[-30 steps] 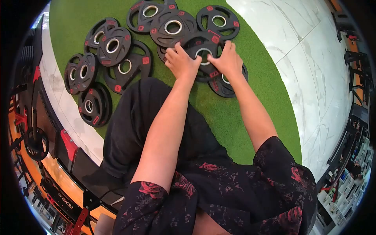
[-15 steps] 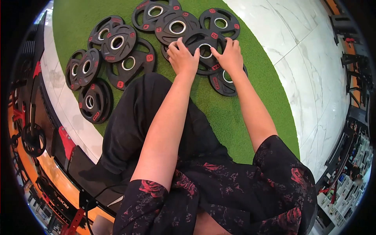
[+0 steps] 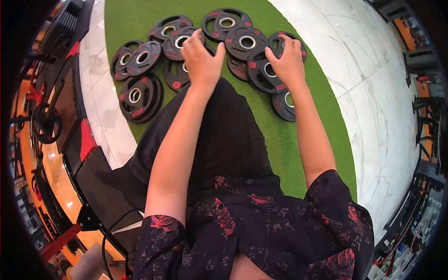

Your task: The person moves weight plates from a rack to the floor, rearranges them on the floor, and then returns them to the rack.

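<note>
In the head view, two hands reach over black plates lying on green turf [image 3: 312, 154]. The left hand [image 3: 201, 60] is spread, its fingers curved forward and its thumb standing well away from them. The inner plate [image 3: 171, 50] is partly hidden behind those fingers; the low plate [image 3: 171, 77] shows just below it, and the back plate [image 3: 157, 29] just beyond. Further left, the slim plate [image 3: 151, 65] overlaps the edge plate [image 3: 118, 59], and nearer the body the paired plates [image 3: 140, 106] lie stacked.

The right hand [image 3: 289, 65] is spread too, thumb and fingers parted, over the centre plate [image 3: 255, 71] and the far plate [image 3: 304, 52]. Whether it touches either of them cannot be told. The near plate [image 3: 279, 109] lies partly behind the wrist, just below the centre plate. Up and to the left of the centre plate, the wide plate [image 3: 247, 53] overlaps the top plate [image 3: 216, 25], and the tucked plate [image 3: 237, 70] peeks out underneath. Silver rings line the holes that show, and red marks dot the rims.

Black trousers [image 3: 228, 135] and a flowered shirt [image 3: 275, 219] fill the lower middle. White tile [image 3: 359, 107] borders the turf on both sides. At the left are a red bracket [image 3: 87, 140] and a black cable [image 3: 106, 238].
</note>
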Motion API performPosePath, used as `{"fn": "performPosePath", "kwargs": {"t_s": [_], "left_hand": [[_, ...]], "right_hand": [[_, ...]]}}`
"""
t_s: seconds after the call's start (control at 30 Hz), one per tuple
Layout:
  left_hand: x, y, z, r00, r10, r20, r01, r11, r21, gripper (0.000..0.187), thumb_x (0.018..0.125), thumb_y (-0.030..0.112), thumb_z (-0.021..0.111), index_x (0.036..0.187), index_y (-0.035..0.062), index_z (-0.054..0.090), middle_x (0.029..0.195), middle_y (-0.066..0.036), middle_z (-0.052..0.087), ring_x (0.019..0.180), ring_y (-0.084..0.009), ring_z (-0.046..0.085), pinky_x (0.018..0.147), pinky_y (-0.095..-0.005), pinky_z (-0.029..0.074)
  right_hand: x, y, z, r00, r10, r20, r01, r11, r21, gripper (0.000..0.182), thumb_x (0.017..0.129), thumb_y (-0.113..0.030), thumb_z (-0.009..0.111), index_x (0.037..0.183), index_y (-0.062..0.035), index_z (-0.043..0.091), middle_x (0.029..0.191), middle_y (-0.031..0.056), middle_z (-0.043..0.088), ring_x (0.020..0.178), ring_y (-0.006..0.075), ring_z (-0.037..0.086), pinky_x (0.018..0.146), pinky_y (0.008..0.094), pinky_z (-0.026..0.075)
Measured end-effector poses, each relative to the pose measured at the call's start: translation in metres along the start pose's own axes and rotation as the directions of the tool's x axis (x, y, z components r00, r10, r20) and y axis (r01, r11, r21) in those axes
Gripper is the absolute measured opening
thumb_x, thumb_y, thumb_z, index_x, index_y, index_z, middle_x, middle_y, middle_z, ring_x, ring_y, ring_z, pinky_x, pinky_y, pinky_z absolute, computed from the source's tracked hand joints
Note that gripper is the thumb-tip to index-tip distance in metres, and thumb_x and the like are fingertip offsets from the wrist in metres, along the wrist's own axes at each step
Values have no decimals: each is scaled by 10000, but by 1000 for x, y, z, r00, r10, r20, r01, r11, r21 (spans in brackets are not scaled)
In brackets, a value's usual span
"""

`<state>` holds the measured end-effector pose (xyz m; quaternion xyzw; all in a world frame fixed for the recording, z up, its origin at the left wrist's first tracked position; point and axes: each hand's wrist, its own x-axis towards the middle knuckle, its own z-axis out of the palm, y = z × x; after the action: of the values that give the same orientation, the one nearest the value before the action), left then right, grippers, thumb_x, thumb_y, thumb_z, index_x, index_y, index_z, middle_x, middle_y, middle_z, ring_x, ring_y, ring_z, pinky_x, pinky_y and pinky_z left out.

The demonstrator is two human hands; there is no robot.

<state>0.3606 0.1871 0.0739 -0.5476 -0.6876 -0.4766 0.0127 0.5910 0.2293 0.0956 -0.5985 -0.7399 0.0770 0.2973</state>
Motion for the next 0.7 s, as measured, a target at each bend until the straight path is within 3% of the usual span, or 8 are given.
{"fn": "performPosePath", "kwargs": {"t_s": [0.37, 0.7], "left_hand": [[-37, -97, -143, 978, -159, -137, 180, 972, 154, 670, 877, 285, 774, 1418, 31, 472, 1275, -182, 538, 1198, -364, 488, 1056, -470, 403], [-51, -144, -201, 937, -289, -197, 317, 940, 127, 666, 882, 298, 761, 1419, 35, 466, 1254, -166, 551, 1192, -357, 499, 1057, -462, 403]], "right_hand": [[-22, -82, 36, 991, -113, 71, 101, 983, 156, 597, 900, -407, 723, 1354, -67, 539, 1293, 198, 531, 1215, 397, 573, 1001, 473, 502], [-30, -159, 58, 956, -227, 187, 197, 966, 169, 613, 911, -407, 712, 1375, -56, 523, 1298, 202, 535, 1253, 395, 559, 1028, 465, 490]]}}
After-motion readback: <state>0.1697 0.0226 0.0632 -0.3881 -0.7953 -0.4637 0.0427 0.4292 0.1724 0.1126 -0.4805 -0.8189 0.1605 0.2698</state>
